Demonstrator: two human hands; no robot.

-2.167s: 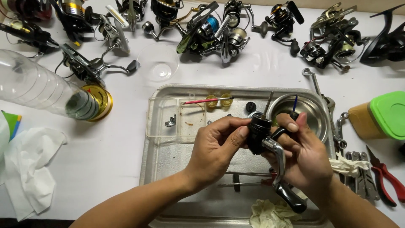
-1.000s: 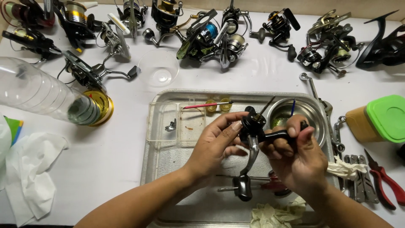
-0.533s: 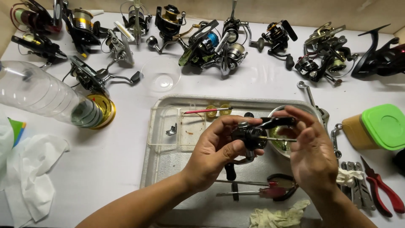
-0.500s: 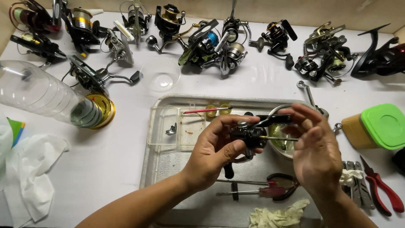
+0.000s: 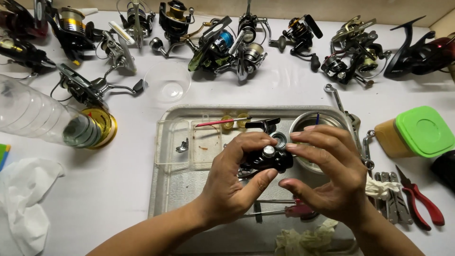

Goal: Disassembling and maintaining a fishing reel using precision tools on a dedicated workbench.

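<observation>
My left hand (image 5: pixel 232 182) grips a small black fishing reel body (image 5: pixel 266 159) over a metal tray (image 5: pixel 177 189); thumb below, fingers curled over its top. A silver round part shows on the reel's upper face. My right hand (image 5: pixel 332 173) is beside it on the right with fingers spread; its fingertips rest at the reel's right edge and its thumb lies just under it. The reel's lower side is hidden by my left hand.
In the tray: a clear plastic box (image 5: pixel 189 142), a metal bowl (image 5: pixel 308 124), red-handled tools (image 5: pixel 298 209), a rag (image 5: pixel 303 237). Several reels (image 5: pixel 227 42) line the back. A plastic bottle (image 5: pixel 38 118), clear cup (image 5: pixel 167 81) and white cloth (image 5: pixel 23 204) lie left; a green-lidded container (image 5: pixel 419 132) and red pliers (image 5: pixel 422 201) lie right.
The reel has been turned from hanging upright to lying flat in my left hand. My right hand has let go of the handle and spread its fingers.
</observation>
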